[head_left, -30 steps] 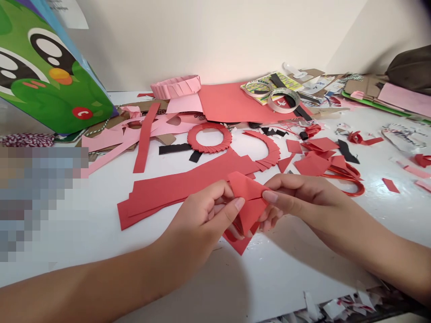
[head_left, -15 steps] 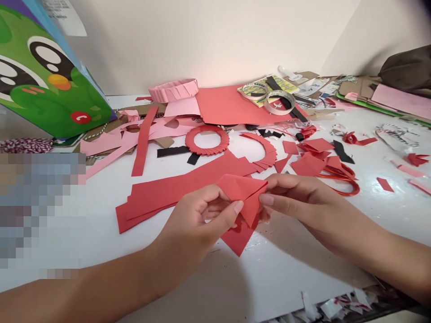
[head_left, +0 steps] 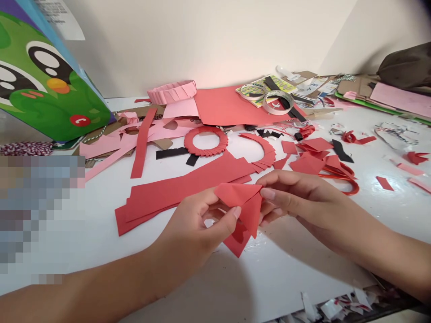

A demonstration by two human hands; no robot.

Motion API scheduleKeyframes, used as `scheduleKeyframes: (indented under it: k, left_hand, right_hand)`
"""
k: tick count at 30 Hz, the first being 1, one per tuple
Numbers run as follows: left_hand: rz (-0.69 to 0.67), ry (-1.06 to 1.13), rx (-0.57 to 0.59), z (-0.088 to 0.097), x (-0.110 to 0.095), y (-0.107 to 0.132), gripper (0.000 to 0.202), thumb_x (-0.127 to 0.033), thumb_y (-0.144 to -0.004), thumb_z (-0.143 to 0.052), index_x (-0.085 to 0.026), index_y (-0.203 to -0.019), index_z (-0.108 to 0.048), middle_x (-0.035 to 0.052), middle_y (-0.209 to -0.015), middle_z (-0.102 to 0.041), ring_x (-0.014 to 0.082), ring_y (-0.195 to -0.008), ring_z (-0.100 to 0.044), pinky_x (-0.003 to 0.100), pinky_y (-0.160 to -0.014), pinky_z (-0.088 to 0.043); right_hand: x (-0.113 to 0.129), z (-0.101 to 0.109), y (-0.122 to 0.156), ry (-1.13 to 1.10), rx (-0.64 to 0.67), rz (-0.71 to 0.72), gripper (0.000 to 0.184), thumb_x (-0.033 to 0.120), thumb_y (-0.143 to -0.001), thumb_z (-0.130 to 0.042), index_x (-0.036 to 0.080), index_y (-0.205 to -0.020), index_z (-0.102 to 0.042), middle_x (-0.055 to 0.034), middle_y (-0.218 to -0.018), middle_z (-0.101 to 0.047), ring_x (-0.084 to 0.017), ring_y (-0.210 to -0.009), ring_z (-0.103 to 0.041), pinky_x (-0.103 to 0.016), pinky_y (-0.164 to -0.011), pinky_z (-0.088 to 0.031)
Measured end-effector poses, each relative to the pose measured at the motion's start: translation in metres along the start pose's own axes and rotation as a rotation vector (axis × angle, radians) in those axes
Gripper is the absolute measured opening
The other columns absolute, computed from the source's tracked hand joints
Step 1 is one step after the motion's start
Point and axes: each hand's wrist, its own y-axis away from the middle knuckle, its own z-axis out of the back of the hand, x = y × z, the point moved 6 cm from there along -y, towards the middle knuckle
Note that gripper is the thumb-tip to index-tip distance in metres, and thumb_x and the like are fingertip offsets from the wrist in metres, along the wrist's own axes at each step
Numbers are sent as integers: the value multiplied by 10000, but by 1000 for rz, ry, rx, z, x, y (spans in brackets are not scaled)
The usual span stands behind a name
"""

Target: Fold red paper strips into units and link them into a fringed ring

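Note:
My left hand (head_left: 198,229) and my right hand (head_left: 296,202) both pinch a folded piece of red paper (head_left: 245,202) between thumbs and fingers, above the white table (head_left: 269,278). The paper forms a pointed triangular fold with its tip hanging down. Below the hands lies another red paper piece (head_left: 238,242). Long red paper strips (head_left: 178,202) lie just left of my left hand. Red-handled scissors (head_left: 340,177) rest to the right, beyond my right hand.
A pleated red paper ring (head_left: 205,141), a pink paper band (head_left: 171,92), a red sheet (head_left: 229,107) and tape rolls (head_left: 266,96) lie beyond the hands. Paper scraps cover the table. A green printed bag (head_left: 43,80) leans at the left.
The red paper has been turned and its fold spread wider, with the flap now pointing left. My right hand has shifted slightly left and up.

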Motion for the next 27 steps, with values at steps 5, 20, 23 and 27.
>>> scheduleKeyframes:
  k: [5,20,23,27]
  left_hand:
    - [-3,-25,-29,1,0,0,155,-316,-962,-631,-271,-1039,-758,-16,-825,-715,175,-832,-682,237,-697,-519]
    - [66,-51,-63,1,2,4,135,-354,-922,-630,-258,-934,-724,3,-830,-713,198,-815,-656,214,-472,-363]
    - [50,-51,-37,2,4,2,138,-365,-934,-618,-268,-944,-714,2,-857,-722,192,-824,-663,207,-444,-338]
    - [47,-75,-44,2,5,0,142,-366,-956,-603,-269,-949,-706,-3,-887,-739,188,-842,-665,219,-548,-432]
  right_hand:
    - [1,-5,0,21,38,-35,124,331,-885,-797,245,-973,-786,9,-873,-801,-122,-784,-764,-203,-743,-623]
    - [-2,-4,-2,-71,58,-66,212,382,-983,-654,235,-947,-803,-33,-913,-809,-168,-786,-769,-287,-769,-637]
    - [-1,-1,-2,-56,34,-54,184,327,-984,-646,241,-948,-804,-17,-890,-798,-156,-781,-766,-267,-754,-629]
    - [0,0,0,-19,29,-54,161,279,-974,-656,236,-902,-794,3,-858,-782,-137,-778,-760,-234,-748,-617]
